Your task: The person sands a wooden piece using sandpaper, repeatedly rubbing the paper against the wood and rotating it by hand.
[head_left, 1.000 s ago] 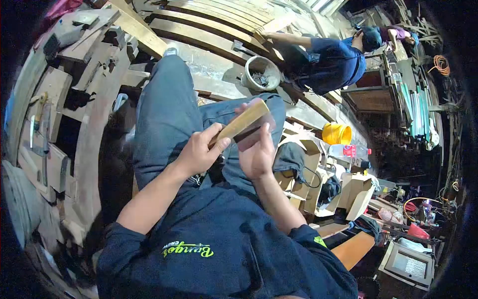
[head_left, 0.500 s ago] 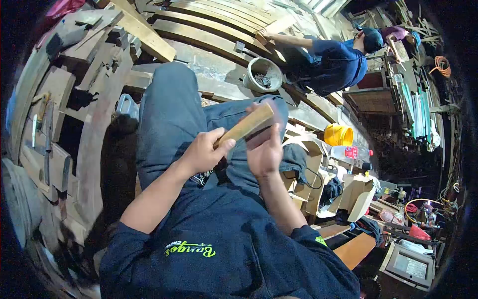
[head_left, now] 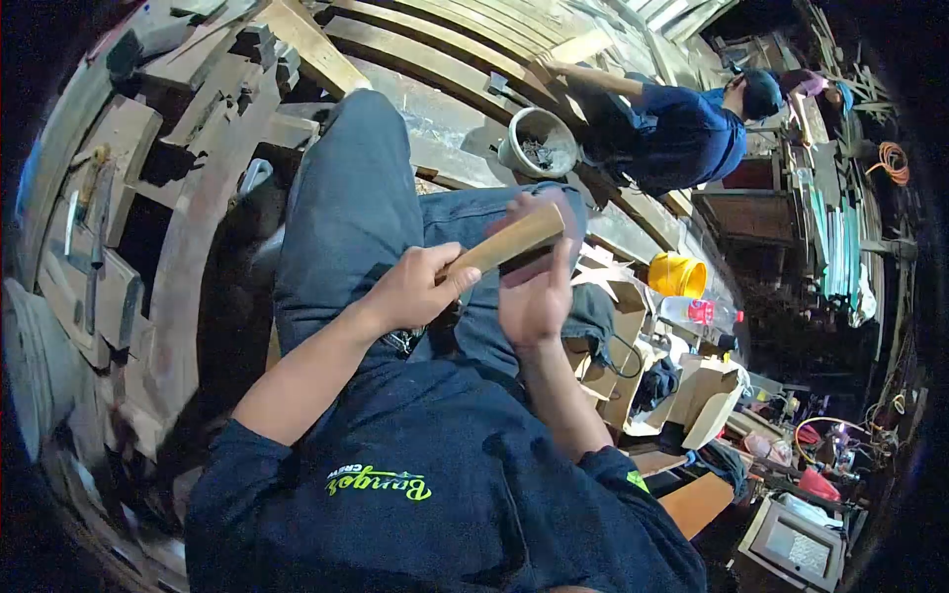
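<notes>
A short, pale, slightly tapered piece of wood [head_left: 514,243] is gripped at its lower end by my left hand [head_left: 423,287], with the thumb along it. Its other end slants up to the right over my thigh. My right hand [head_left: 534,296] is held palm up, fingers extended, just behind and beside the wood's free end. Some of those fingers are blurred and partly covered by the wood, so I cannot tell whether they touch it. Both hands are above my lap, over dark trousers [head_left: 351,208].
A bucket [head_left: 540,144] with dark bits inside stands beyond my knee, near a person in a dark shirt [head_left: 692,133] bending over planks. A yellow pail [head_left: 677,276], a plastic bottle [head_left: 700,312] and an open cardboard box [head_left: 710,397] sit to my right. Rough timbers [head_left: 198,237] are stacked left.
The view has shifted slightly, moving the bucket and person a little right and down. My left hand still holds the wood; my right hand remains spread beside it.
</notes>
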`<state>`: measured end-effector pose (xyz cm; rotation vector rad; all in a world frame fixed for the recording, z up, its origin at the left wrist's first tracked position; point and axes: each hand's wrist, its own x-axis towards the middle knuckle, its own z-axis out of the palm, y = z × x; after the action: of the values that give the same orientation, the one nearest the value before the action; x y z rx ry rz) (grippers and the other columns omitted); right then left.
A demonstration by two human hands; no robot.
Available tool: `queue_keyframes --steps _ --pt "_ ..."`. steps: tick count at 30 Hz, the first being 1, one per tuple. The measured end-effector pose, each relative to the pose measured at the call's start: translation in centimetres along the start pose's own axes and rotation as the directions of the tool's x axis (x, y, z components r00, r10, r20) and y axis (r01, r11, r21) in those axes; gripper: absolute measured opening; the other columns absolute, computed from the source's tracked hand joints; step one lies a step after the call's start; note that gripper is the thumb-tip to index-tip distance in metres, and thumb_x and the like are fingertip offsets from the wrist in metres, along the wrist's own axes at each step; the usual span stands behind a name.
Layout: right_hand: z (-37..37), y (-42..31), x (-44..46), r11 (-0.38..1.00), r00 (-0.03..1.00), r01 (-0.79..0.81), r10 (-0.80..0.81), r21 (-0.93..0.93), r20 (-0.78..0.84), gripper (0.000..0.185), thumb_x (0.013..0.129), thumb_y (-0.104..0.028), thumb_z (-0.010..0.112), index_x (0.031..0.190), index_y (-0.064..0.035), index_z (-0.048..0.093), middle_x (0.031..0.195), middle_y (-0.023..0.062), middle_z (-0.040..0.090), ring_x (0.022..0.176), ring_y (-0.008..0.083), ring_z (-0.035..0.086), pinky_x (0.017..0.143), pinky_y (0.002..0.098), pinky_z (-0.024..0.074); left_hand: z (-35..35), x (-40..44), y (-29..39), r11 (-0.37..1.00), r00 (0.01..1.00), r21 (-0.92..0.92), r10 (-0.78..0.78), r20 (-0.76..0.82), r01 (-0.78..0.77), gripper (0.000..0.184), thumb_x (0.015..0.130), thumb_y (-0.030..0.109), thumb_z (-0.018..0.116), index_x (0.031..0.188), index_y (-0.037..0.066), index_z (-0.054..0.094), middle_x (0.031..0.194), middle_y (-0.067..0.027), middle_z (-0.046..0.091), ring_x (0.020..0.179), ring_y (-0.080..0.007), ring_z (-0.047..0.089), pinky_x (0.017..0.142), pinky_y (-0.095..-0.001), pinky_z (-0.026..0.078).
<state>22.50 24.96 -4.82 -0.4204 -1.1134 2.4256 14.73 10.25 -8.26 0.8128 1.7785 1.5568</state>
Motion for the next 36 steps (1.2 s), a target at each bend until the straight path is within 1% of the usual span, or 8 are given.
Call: queue_keyframes --steps 5,14,16,20,25,29,34,36 --pt "-0.1 0.4 -0.2 0.997 0.999 -0.036 0.036 0.069 0.005 0.055 0.105 -0.042 0.036 0.147 -0.0063 0.035 0.145 0.0145 0.046 0.132 0.0296 0.046 0.111 0.0459 0.036 0.1 0.1 1.3 0.98 0.989 -0.138 -0.141 0.042 0.145 0.034 0.097 0.028 0.061 0.081 -0.002 0.055 0.06 -0.0096 0.054 0.057 -0.0138 0.048 0.053 -0.0363 0.041" --pt "-0.2 1.1 -0.6 0.999 1.0 -0.003 0.002 0.051 0.029 0.057 0.105 -0.044 0.035 0.148 -0.007 0.033 0.146 0.0137 0.044 0.133 0.0288 0.045 0.112 0.0445 0.0352 0.6 0.6 0.2 0.99 0.991 -0.063 -0.126 -0.046 0.123 0.036 0.095 0.031 0.062 0.081 -0.002 0.056 0.061 -0.0144 0.054 0.056 -0.017 0.048 0.055 -0.0376 0.042" --pt "-0.6 0.2 0.1 0.993 0.988 -0.016 0.034 0.12 -0.153 0.056 0.105 -0.043 0.035 0.15 -0.0098 0.032 0.143 0.0145 0.046 0.129 0.0299 0.047 0.109 0.0459 0.0376 0.4 0.4 0.0 0.997 0.997 0.072 -0.036 0.066 0.031 0.036 0.098 0.033 0.06 0.082 0.001 0.057 0.062 -0.0021 0.057 0.061 -0.0091 0.053 0.055 -0.0293 0.044" --pt "-0.8 2.0 -0.7 0.997 0.997 0.062 -0.063 0.047 0.032 0.058 0.105 -0.044 0.033 0.15 -0.0073 0.031 0.145 0.0156 0.045 0.131 0.0297 0.046 0.112 0.0449 0.0355 0.8 0.6 -0.6 1.0 0.998 0.02 -0.017 -0.055 0.018 0.034 0.097 0.03 0.059 0.081 0.0 0.057 0.063 -0.003 0.057 0.06 -0.0086 0.051 0.055 -0.0296 0.043" --pt "-1.6 0.7 0.1 0.988 0.995 -0.046 0.058 0.15 -0.08 0.061 0.104 -0.047 0.034 0.15 -0.0063 0.031 0.147 0.0153 0.043 0.134 0.0301 0.044 0.113 0.0443 0.0347 0.6 0.2 -0.6 0.997 0.993 0.063 -0.059 0.1 0.053 0.033 0.098 0.03 0.06 0.081 0.002 0.057 0.063 -0.0018 0.058 0.059 -0.0074 0.051 0.053 -0.029 0.042" --pt "-0.1 2.2 -1.1 0.99 0.999 -0.033 0.036 0.137 -0.021 0.056 0.105 -0.044 0.033 0.149 -0.0103 0.031 0.145 0.0131 0.045 0.132 0.0292 0.045 0.112 0.0468 0.0367 0.3 0.4 -0.2 0.997 0.996 0.015 -0.08 -0.042 0.08 0.034 0.098 0.03 0.06 0.077 0.003 0.055 0.062 -0.0005 0.055 0.058 -0.008 0.05 0.053 -0.0291 0.043" --pt "-0.9 0.6 -0.1 0.994 0.99 -0.025 0.04 0.107 -0.137 0.059 0.106 -0.044 0.031 0.149 -0.0041 0.03 0.148 0.0127 0.042 0.133 0.0281 0.044 0.111 0.0463 0.0364 0.6 0.1 -0.5 0.997 0.995 0.043 -0.063 0.082 0.06 0.033 0.097 0.03 0.06 0.078 0.003 0.057 0.062 -0.001 0.055 0.058 -0.0083 0.05 0.053 -0.0297 0.043" --pt "-0.4 1.1 -1.0 0.992 0.988 -0.03 0.049 0.126 -0.149 0.059 0.105 -0.045 0.031 0.149 -0.004 0.032 0.148 0.0131 0.042 0.134 0.028 0.043 0.111 0.0442 0.0365 0.8 0.1 -0.1 0.997 0.997 -0.035 -0.068 0.039 0.07 0.038 0.095 0.03 0.062 0.077 -0.003 0.052 0.059 -0.0097 0.048 0.058 -0.0128 0.042 0.053 -0.0354 0.039"
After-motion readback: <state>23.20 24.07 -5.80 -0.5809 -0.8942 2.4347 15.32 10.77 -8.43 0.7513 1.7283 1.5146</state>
